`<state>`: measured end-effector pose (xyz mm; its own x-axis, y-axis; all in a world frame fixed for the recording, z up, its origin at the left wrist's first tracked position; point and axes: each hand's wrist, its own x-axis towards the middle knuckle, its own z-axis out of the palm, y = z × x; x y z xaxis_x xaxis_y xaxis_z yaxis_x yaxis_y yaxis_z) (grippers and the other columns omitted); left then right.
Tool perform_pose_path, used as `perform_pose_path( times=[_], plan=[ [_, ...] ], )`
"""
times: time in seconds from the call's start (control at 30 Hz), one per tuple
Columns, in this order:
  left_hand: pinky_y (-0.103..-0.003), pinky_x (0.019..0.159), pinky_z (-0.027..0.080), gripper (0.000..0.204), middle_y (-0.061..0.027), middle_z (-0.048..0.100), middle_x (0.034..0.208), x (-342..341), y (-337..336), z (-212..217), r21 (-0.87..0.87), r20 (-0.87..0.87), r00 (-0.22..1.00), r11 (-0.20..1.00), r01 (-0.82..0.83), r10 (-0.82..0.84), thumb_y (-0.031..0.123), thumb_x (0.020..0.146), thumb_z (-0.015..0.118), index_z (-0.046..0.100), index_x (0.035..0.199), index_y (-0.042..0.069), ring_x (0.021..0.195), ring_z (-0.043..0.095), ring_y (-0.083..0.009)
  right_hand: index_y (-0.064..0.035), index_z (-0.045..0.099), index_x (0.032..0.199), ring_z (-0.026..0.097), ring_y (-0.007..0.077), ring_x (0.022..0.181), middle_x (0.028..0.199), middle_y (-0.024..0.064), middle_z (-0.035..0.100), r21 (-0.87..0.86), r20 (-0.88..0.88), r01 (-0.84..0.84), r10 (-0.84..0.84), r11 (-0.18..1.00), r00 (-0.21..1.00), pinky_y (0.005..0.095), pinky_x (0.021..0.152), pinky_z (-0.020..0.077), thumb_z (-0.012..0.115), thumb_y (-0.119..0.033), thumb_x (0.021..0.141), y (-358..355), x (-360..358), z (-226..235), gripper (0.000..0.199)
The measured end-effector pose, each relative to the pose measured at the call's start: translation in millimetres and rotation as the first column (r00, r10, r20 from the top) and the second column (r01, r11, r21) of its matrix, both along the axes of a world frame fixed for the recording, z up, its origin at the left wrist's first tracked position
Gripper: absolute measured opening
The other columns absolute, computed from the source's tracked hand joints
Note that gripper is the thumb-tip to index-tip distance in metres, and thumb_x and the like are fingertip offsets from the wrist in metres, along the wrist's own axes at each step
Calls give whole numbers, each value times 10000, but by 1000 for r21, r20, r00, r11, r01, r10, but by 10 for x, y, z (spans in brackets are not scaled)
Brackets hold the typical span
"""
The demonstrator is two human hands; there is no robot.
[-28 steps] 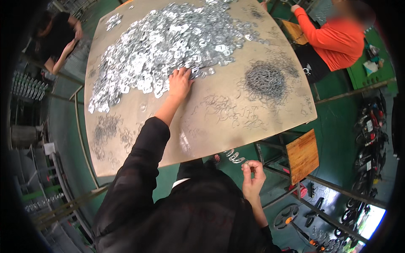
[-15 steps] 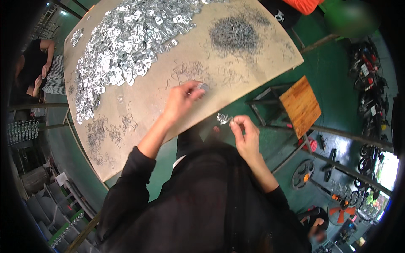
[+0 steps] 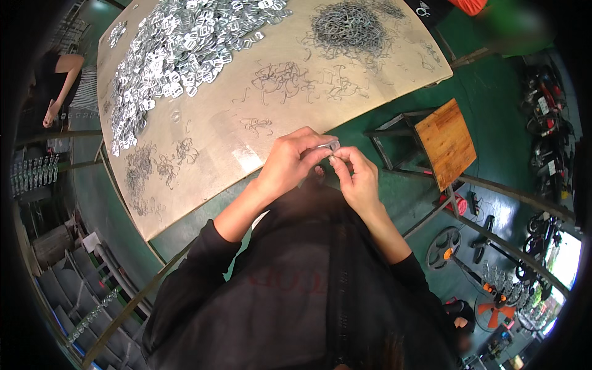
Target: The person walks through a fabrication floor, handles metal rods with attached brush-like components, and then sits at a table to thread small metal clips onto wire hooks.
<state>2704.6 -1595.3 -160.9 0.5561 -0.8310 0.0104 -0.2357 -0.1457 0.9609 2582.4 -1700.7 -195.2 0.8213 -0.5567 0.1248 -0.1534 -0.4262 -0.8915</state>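
Note:
My left hand (image 3: 288,161) is closed, thumb and fingers pinching a small silver metal buckle (image 3: 333,145) just off the table's near edge. My right hand (image 3: 359,179) meets it there, its thumb and forefinger pressed together at the buckle's lower edge. What the right fingers grip is too small and covered to make out. Beyond the hands, thin bent wire hooks (image 3: 280,81) lie scattered on the tan table (image 3: 216,132). A big heap of silver buckles (image 3: 179,55) covers its far left part, and a dense pile of grey wire hooks (image 3: 348,28) sits at the far right.
A wooden-topped stool (image 3: 447,145) with a dark frame stands right of the table. More loose hooks (image 3: 140,169) lie at the table's left end. Another person's arm (image 3: 65,86) shows at the far left. A fan with orange blades (image 3: 496,313) stands at the lower right.
My left hand has moved right and toward me with the buckle, meeting my right hand. The silver cluster that hung at my right fingertips is no longer plainly visible. The view has shifted slightly.

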Motion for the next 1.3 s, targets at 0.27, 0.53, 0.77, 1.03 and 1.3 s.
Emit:
perform_pose_path(
  times=[0.27, 0.53, 0.77, 1.03, 1.3],
  plan=[
    [-245, 588, 453, 177, -62, 603, 805, -46, 231, -203, 66, 4, 988, 986, -155, 155, 40, 734, 656, 652, 910, 47, 639, 557, -130, -18, 574, 905, 607, 146, 643, 724, 88, 621, 303, -183, -157, 220, 940, 958, 254, 576, 469, 611, -78, 774, -329, 184, 4, 148],
    [-275, 641, 458, 192, -79, 597, 832, -91, 372, -360, 58, -26, 981, 980, -192, 194, 11, 746, 630, 645, 932, 56, 727, 575, -188, -52, 622, 836, 618, 241, 721, 787, 117, 631, -178, -366, -196, 120, 964, 923, 344, 650, 468, 624, -184, 758, -463, 1636, -718, 154],
    [-347, 690, 463, 164, -134, 585, 829, -23, 452, -447, 1, 77, 976, 979, -204, 203, 28, 744, 606, 625, 907, 37, 778, 572, -303, -103, 639, 725, 610, 295, 740, 677, 102, 621, -467, -534, -165, -128, 869, 835, 419, 658, 471, 654, -256, 710, -239, 2055, -921, 154],
    [-293, 707, 468, 173, -105, 603, 865, -113, 483, -366, 29, -3, 969, 969, -245, 245, 19, 757, 614, 633, 928, 35, 799, 592, -235, -46, 581, 921, 603, 314, 869, 894, 158, 615, -434, -547, -135, -141, 891, 825, 395, 722, 486, 582, -84, 690, -161, 2081, -913, 234],
    [-291, 544, 453, 155, -92, 571, 797, -192, 392, -330, -72, 78, 954, 956, -283, 288, 14, 788, 584, 624, 936, 30, 566, 545, -181, -27, 497, 891, 587, 205, 690, 796, 107, 604, 101, -158, -52, 68, 994, 985, 298, 613, 469, 608, -41, 719, -586, 1604, -1130, 205]
  ],
)
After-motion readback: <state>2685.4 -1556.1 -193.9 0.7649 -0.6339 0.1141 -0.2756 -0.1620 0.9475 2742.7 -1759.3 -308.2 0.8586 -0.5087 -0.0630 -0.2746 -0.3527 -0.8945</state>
